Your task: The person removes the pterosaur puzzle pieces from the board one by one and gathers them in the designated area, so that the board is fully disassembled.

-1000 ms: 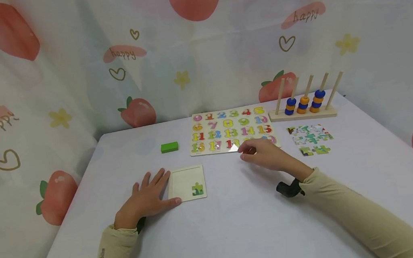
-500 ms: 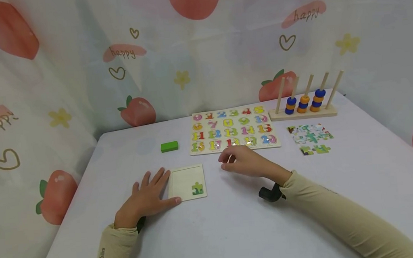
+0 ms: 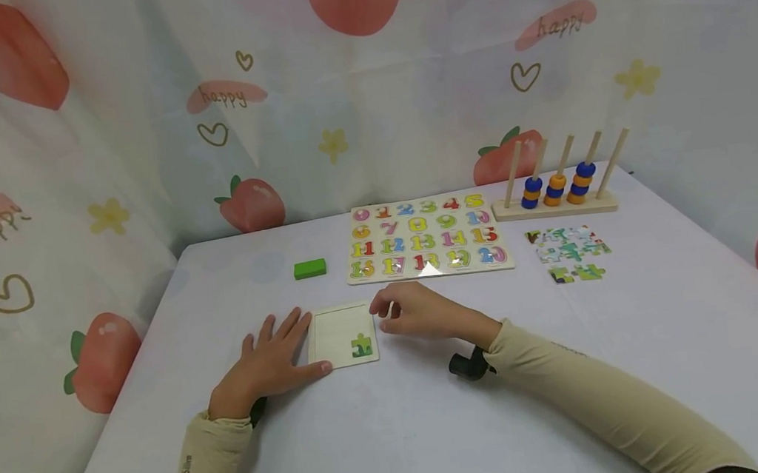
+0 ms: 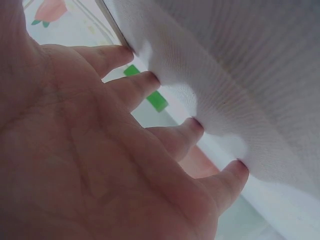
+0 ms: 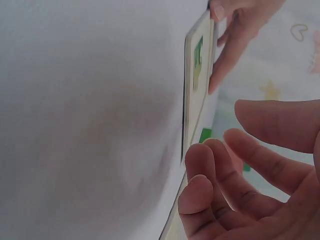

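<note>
My left hand lies with fingers spread on the white table, its thumb and index fingertip at the left side of a square wooden puzzle tray. One green jigsaw piece sits in the tray's lower right corner. Beside the tray's upper right edge hovers my right hand, fingers loosely curled. A gap shows between its thumb and the other fingers in the right wrist view, and nothing is seen held. In the left wrist view, the left fingertips touch the tabletop.
A number puzzle board lies behind the hands, with a green block to its left. At the back right stands a peg counter with blue and orange beads. Loose jigsaw pieces lie in front of it.
My right hand has moved left and slightly nearer, from the front of the number board to the tray's right edge. The left hand has stayed in place.
</note>
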Demonstrator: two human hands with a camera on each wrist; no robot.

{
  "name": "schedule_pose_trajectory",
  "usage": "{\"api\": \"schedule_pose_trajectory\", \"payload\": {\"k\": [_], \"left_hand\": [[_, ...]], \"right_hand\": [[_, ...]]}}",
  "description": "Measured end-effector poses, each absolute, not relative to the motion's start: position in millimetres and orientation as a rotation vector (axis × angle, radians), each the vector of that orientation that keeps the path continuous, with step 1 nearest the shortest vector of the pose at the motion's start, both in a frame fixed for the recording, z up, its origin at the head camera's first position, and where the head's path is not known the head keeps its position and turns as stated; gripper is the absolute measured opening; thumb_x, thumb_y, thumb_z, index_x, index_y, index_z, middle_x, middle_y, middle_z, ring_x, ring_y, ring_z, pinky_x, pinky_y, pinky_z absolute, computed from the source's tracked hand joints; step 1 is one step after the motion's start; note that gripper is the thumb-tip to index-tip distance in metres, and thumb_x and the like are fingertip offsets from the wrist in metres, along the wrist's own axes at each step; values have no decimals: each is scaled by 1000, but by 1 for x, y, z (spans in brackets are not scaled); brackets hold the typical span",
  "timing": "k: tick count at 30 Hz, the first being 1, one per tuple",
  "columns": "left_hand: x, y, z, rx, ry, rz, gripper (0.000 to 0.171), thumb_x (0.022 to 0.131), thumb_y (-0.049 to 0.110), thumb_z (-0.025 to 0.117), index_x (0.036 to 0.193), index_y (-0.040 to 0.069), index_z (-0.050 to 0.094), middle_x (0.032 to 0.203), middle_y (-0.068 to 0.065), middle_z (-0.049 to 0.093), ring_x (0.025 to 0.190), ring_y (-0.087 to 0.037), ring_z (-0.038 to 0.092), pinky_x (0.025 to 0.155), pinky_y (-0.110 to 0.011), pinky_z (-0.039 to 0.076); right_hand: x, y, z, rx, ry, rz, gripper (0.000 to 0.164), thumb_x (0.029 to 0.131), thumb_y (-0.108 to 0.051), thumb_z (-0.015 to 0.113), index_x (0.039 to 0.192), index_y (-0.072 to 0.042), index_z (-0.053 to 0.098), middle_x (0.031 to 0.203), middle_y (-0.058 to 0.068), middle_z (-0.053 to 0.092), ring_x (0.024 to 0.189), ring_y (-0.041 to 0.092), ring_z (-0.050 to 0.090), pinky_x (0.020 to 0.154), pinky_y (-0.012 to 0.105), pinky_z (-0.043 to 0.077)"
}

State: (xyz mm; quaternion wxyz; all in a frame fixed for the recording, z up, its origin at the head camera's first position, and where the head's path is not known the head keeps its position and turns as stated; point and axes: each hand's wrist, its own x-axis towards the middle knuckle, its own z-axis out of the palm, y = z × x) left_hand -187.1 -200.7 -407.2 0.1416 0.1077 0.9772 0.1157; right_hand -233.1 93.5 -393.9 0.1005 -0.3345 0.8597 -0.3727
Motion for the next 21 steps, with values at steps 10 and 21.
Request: {"api": "schedule_pose_trajectory", "payload": {"k": [10, 21], "left_hand": [[-188, -202, -410, 313, 2823, 321, 104, 93, 68, 72, 170, 11, 31, 176, -16, 22, 158, -56, 11, 117, -81, 11], [-189, -204, -411, 320, 2821, 320, 105, 93, 69, 70, 170, 12, 30, 177, -15, 21, 158, -55, 10, 117, -81, 11]], "right_hand": [[-233, 63, -397, -1039, 2468, -979, 22, 93, 0, 76, 115, -1, 75, 98, 3, 62, 86, 13, 55, 77, 25, 51], [-230, 48, -398, -968, 2491, -908, 16, 92, -2, 79, 108, -2, 75, 104, 5, 58, 94, 17, 53, 81, 29, 49]]}}
